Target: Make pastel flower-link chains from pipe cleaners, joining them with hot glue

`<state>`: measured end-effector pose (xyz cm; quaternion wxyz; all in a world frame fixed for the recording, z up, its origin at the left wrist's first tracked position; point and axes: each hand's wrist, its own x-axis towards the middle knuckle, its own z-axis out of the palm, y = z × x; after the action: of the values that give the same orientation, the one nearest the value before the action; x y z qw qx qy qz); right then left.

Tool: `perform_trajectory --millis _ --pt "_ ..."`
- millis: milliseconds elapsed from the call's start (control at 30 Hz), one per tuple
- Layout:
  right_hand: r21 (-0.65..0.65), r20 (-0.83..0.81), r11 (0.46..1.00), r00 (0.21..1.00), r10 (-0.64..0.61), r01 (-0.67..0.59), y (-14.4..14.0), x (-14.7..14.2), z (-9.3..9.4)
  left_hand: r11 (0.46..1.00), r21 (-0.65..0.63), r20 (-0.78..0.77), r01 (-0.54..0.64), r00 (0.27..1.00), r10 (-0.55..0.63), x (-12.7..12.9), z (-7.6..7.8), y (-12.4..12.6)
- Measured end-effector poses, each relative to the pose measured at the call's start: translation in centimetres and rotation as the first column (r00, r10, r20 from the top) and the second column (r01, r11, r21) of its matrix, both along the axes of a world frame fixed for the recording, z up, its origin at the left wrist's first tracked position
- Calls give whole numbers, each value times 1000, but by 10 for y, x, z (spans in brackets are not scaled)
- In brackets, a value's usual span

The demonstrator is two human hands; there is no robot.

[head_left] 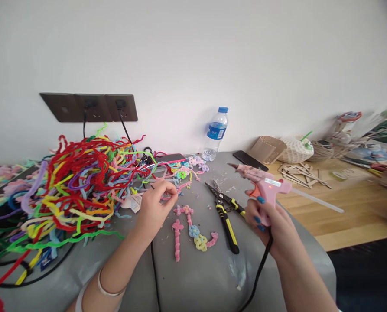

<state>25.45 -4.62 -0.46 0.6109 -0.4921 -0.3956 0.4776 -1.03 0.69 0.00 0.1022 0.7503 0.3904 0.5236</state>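
Note:
My right hand (pixel 271 221) is wrapped round the handle of a pink glue gun (pixel 267 184), whose nozzle points left. A clear glue stick (pixel 320 201) juts from its back end, and a small orange light glows on its side. My left hand (pixel 159 201) is closed in a pinch, with a short pink pipe cleaner piece (pixel 184 186) at its fingertips. Below it on the grey surface lie a twisted pink pipe cleaner piece (pixel 177 242) and a curved chain of pipe cleaner flowers (pixel 194 231) in pink, blue and yellow. Black and yellow pliers (pixel 226 223) lie between my hands.
A tangled heap of coloured pipe cleaners (pixel 82 186) covers the left side. A water bottle (pixel 215 134) stands by the wall, with a phone (pixel 250 160) to its right. Wooden sticks (pixel 304 173) and twine (pixel 321 150) are on the wooden table (pixel 310 212). Black cords cross the grey surface.

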Motion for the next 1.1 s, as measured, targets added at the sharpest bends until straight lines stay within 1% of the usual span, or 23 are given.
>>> perform_trajectory --millis 67,100,167,233,300,367,467,533,600,633,667,700,767,800,833,900,1000,1100 --pt "-37 -130 999 991 32 -38 13 14 6 1000 -5 -4 -1 1000 1 0 -1 0" --pt "-27 -167 999 985 37 -42 19 22 8 1000 -10 -6 -2 1000 2 0 -1 0" --pt "-35 -191 996 979 70 -78 32 36 12 1000 -21 -11 -5 1000 5 -1 -1 0" --pt "-61 -216 994 974 75 -90 46 48 14 999 -30 -14 -10 1000 10 -1 -1 1" --pt "-115 -245 988 967 74 -105 59 58 13 999 -39 -11 -17 1000 16 -3 -2 2" --pt "-186 -237 971 966 107 -153 71 64 10 999 -47 -4 -23 1000 23 -4 -2 3" --pt "-342 -139 917 976 168 -206 81 70 1 998 -66 4 -20 1000 20 -7 -4 6" --pt "-438 -38 874 976 213 -208 82 73 -4 997 -74 6 -16 1000 17 -8 -4 7" --pt "-497 121 851 958 260 -168 79 78 -7 997 -75 5 -13 1000 13 -8 -4 7" --pt "-515 226 846 931 285 -134 77 81 -8 997 -76 4 -11 1000 11 -8 -4 7" --pt "-529 342 844 888 308 -89 75 84 -9 997 -78 3 -8 1000 8 -7 -4 6" --pt "-537 458 843 826 329 -38 73 87 -10 997 -83 3 -6 1000 6 -7 -4 6" --pt "-529 648 846 674 356 61 72 92 -11 995 -96 2 -4 1000 4 -7 -3 5" --pt "-515 712 851 604 359 101 72 93 -13 995 -102 0 -3 1000 4 -6 -3 5" --pt "-497 757 858 550 353 132 73 93 -14 995 -104 -2 -4 1000 4 -6 -3 5" --pt "-469 800 868 493 342 160 75 92 -18 995 -102 -6 -7 1000 6 -7 -3 5" --pt "-455 815 876 472 335 163 80 89 -23 995 -101 -11 -12 1000 11 -7 -5 7" --pt "-451 815 876 479 326 171 84 86 -25 993 -117 -13 -19 1000 18 -7 -7 7"
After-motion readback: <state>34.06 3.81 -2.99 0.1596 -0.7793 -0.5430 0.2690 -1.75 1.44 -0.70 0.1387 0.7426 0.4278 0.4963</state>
